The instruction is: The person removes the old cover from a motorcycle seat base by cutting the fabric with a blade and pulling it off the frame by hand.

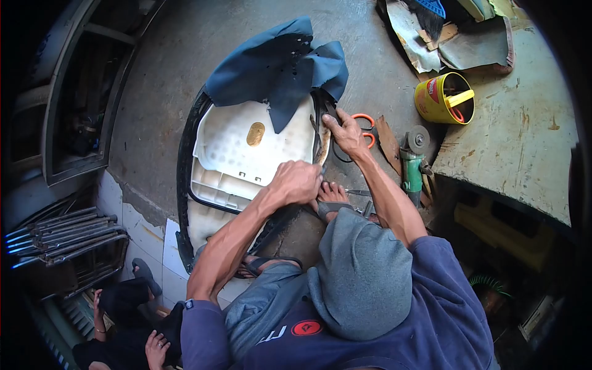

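An upturned seat with a white plastic base (228, 139) and a black rim lies on the floor. A dark blue-grey sheet of cover material (265, 61), with holes and ragged edges, drapes over its far end. My left hand (297, 182) is closed in a fist at the seat's right edge; whatever lies inside its fingers is hidden. Farther up that edge, my right hand (346, 132) pinches the black rim, beside a worn brownish strip (324, 147). Orange-handled scissors (369, 140) lie just right of my right hand. My sandalled foot (333, 196) is close to my left hand.
A green angle grinder (412, 169) stands at the right near a brown scrap (388, 145). Beyond are a yellow bucket (430, 100) and a worn board (512, 135). Stacked metal frames (68, 237) stand left. Another person's hand (157, 348) shows at lower left.
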A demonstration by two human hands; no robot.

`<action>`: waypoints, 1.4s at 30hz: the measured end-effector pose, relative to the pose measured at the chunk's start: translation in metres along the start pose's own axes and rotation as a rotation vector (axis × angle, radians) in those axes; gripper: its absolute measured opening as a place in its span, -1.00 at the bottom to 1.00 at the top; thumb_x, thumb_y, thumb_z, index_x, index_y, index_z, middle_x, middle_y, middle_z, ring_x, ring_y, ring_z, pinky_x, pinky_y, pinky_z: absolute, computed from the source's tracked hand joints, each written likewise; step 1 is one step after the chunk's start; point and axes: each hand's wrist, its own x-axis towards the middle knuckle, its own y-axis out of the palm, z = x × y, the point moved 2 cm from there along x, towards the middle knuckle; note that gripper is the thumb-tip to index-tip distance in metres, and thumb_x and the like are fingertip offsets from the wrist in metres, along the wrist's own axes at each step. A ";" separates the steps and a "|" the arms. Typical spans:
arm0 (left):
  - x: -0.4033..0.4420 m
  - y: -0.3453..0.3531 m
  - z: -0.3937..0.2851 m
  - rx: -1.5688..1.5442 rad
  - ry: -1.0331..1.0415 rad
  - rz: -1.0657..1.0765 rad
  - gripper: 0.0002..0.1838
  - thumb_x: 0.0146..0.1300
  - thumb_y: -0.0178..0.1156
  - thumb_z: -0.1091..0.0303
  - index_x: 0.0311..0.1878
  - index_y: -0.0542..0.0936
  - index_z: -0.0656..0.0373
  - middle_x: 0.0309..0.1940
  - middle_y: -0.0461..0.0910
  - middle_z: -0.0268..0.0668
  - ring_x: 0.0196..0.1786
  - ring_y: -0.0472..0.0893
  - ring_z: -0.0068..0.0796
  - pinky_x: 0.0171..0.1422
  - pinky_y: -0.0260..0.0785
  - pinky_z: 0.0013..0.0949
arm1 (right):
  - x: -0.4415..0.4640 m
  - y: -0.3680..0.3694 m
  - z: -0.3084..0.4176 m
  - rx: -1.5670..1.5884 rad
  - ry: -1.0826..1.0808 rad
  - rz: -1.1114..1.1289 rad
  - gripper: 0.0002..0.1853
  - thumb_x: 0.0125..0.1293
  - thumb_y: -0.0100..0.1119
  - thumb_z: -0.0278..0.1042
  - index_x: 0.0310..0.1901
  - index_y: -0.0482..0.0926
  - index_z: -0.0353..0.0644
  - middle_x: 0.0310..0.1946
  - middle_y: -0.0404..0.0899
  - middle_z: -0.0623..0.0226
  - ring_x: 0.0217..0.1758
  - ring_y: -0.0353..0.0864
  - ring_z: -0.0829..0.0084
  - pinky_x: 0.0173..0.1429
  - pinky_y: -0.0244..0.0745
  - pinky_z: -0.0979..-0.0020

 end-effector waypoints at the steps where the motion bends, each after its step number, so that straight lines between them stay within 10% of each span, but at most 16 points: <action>1: -0.026 0.012 -0.002 0.059 0.078 0.023 -0.79 0.28 0.15 0.28 -0.23 0.63 0.23 -0.41 0.66 0.06 -0.30 0.66 0.17 -0.15 0.50 0.08 | 0.000 0.000 0.000 -0.007 0.035 0.017 -0.46 0.43 0.17 0.15 -0.04 0.58 -0.30 -0.27 0.64 0.15 -0.19 0.54 0.41 -0.04 0.43 0.31; 7: -0.176 0.036 0.024 -0.167 0.155 0.395 -0.81 0.28 0.22 0.31 -0.33 0.53 0.25 -0.38 0.59 0.00 -0.20 0.61 0.14 -0.12 0.41 0.05 | -0.005 0.004 0.012 -0.005 -0.048 -0.054 -0.49 0.44 0.17 0.09 -0.04 0.57 -0.34 -0.32 0.65 0.15 -0.22 0.55 0.41 -0.06 0.44 0.31; 15: -0.163 -0.025 0.030 -0.064 -0.134 0.499 -0.72 0.34 0.24 0.18 -0.22 0.57 0.26 -0.23 0.61 -0.04 -0.12 0.60 0.15 -0.07 0.39 0.05 | -0.008 0.002 0.013 0.048 0.079 -0.035 -0.49 0.44 0.22 0.08 0.06 0.61 -0.29 -0.18 0.69 0.24 -0.12 0.57 0.48 0.01 0.44 0.36; 21: -0.053 -0.062 -0.006 0.072 0.126 -0.435 -0.77 0.32 0.22 0.34 -0.02 0.58 0.23 -0.08 0.58 -0.11 -0.04 0.59 -0.04 0.04 0.43 -0.07 | -0.010 0.004 0.012 0.088 0.147 0.001 -0.47 0.45 0.19 0.13 0.07 0.60 -0.28 -0.22 0.65 0.31 -0.15 0.53 0.53 0.01 0.45 0.41; 24: 0.019 -0.044 0.005 0.395 0.254 -0.556 -0.73 0.25 0.19 0.45 0.03 0.56 0.21 -0.04 0.57 -0.18 0.08 0.55 -0.15 0.10 0.42 -0.10 | -0.010 0.006 0.013 0.097 0.108 -0.019 -0.45 0.46 0.16 0.14 0.09 0.58 -0.28 -0.21 0.65 0.28 -0.15 0.54 0.51 0.02 0.46 0.40; 31: 0.040 -0.038 0.009 0.719 0.248 -0.261 -0.80 0.25 0.13 0.31 -0.25 0.70 0.16 -0.25 0.69 -0.16 -0.04 0.64 -0.14 0.08 0.44 -0.09 | -0.010 0.011 0.003 0.075 0.019 -0.051 -0.44 0.49 0.12 0.13 0.08 0.55 -0.34 -0.15 0.67 0.10 -0.06 0.58 0.35 0.11 0.46 0.29; 35: -0.037 -0.028 -0.003 0.281 0.224 0.323 -0.73 0.26 0.12 0.28 -0.40 0.68 0.25 -0.46 0.67 0.03 -0.39 0.70 0.05 -0.19 0.53 0.01 | -0.008 0.009 0.005 -0.019 -0.070 -0.091 -0.47 0.48 0.11 0.15 -0.05 0.53 -0.30 -0.29 0.57 0.14 -0.14 0.49 0.38 0.05 0.42 0.28; 42: -0.232 -0.016 0.027 0.188 -0.148 0.566 -0.68 0.32 0.25 0.11 -0.12 0.66 0.21 -0.12 0.65 0.00 0.00 0.63 0.07 0.08 0.45 0.00 | -0.013 0.021 0.006 0.118 -0.085 -0.152 -0.52 0.52 0.09 0.13 -0.05 0.55 -0.23 -0.38 0.52 0.41 -0.31 0.43 0.54 -0.16 0.40 0.41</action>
